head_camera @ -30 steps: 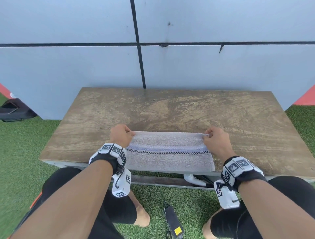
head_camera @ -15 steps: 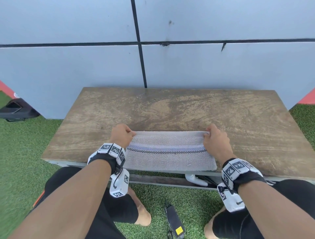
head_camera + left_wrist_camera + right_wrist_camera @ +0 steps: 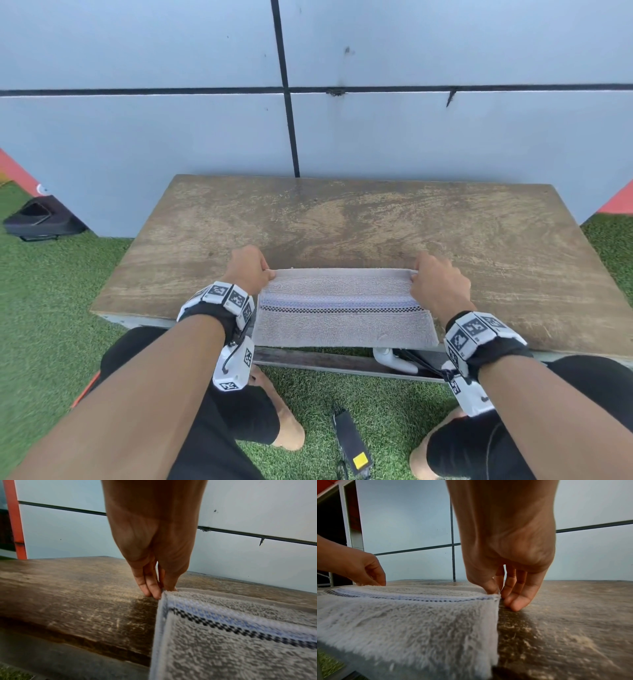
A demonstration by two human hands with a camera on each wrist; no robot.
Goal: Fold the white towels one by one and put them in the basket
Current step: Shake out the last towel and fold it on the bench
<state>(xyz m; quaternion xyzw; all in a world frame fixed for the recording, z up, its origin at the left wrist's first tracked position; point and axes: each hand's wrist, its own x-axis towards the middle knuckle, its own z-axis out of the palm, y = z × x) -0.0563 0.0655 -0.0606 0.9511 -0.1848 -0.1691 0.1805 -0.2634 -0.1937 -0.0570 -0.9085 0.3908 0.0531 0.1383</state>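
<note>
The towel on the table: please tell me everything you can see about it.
The towel is white terry cloth with a pale blue band and a black checked stripe running along its length. It lies folded flat at the near edge of the wooden table, its near edge slightly over the table's rim. The left hand pinches its far left corner, the right hand its far right corner. Nothing else touches it.

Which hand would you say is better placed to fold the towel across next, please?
Neither clearly: the left hand and right hand each pinch a far corner of the towel, symmetrically. Either could carry its end across.
</note>
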